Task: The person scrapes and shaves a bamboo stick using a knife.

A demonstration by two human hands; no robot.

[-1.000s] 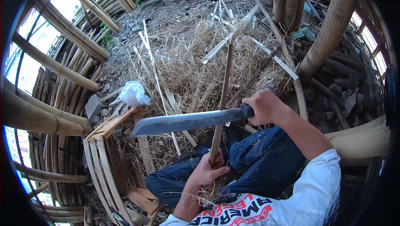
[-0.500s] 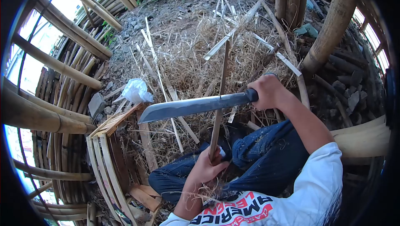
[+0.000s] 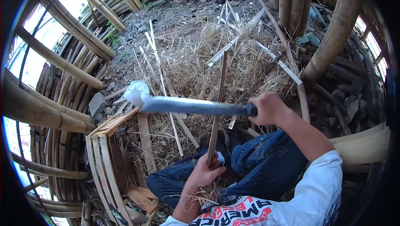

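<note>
My right hand (image 3: 268, 108) is wrapped round the dark handle of a machete (image 3: 187, 106). Its long broad blade points left, slightly blurred, and crosses in front of a thin bamboo strip (image 3: 215, 130). My left hand (image 3: 204, 172) is closed round the lower end of that strip, which stands nearly upright, leaning a little right at the top. Curly shavings (image 3: 208, 194) lie at my left wrist. Both hands are above my bent legs (image 3: 266, 159) in dark trousers.
Dry shavings (image 3: 187, 71) and pale split strips (image 3: 225, 53) litter the ground ahead. A wooden crate (image 3: 102, 159) stands at the left, with a white plastic bag (image 3: 136, 92) behind it. Thick bamboo poles (image 3: 335, 30) rise around; rubble (image 3: 354, 101) lies at the right.
The machete's handle has moved down with my right hand and the blade has levelled out, its tip higher. My left hand and the strip have shifted slightly down and left in view.
</note>
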